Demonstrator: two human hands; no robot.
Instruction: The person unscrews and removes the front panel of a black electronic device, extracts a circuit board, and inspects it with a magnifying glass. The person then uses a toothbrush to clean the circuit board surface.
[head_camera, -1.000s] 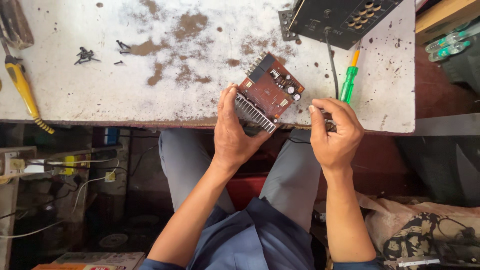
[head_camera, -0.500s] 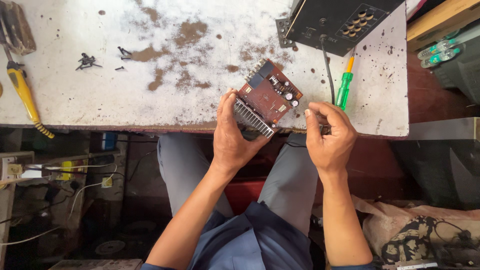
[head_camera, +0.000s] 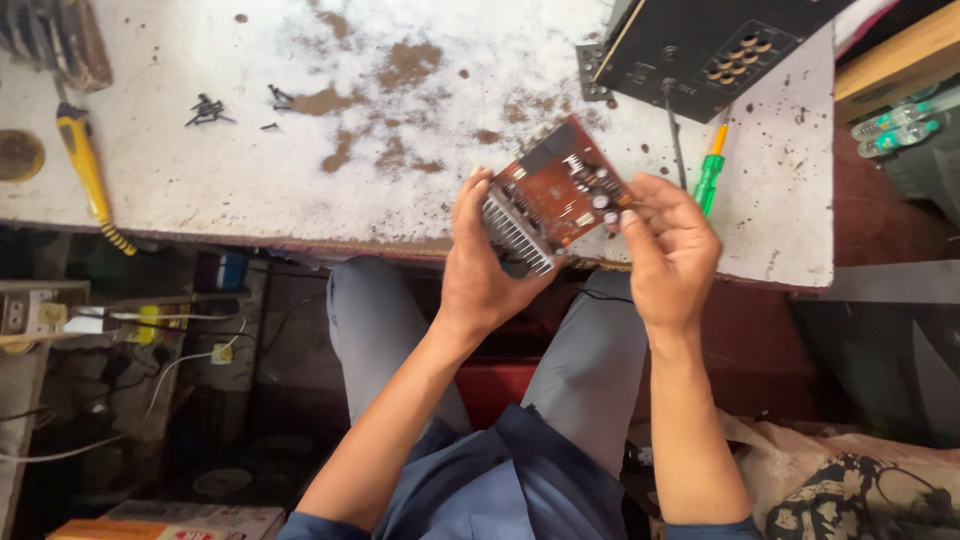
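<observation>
White paint, worn and stained with brown patches, covers the flat workbench (head_camera: 250, 150) that fills the upper half of the head-camera view, above the seated person's grey trousers. Since a moment ago the right hand (head_camera: 668, 250) has risen from below the bench's front edge to the circuit board (head_camera: 558, 190), and the view has shifted slightly. The left hand (head_camera: 480, 270) grips the board's lower left corner, fingers closed around the ribbed metal heat sink (head_camera: 515, 235). The right hand's fingertips pinch the board's right edge. That board is reddish-brown, rectangular, tilted, studded with small parts, and held just over the bench's near edge. Beside the right hand lies a green screwdriver (head_camera: 710, 175) with an orange tip. A black metal case (head_camera: 710, 45) sits at the far right corner. Far left lies a yellow-handled tool (head_camera: 85, 170); small dark screws (head_camera: 210, 110) sit nearby. Open bench surface stretches between the screws and the hands.
</observation>
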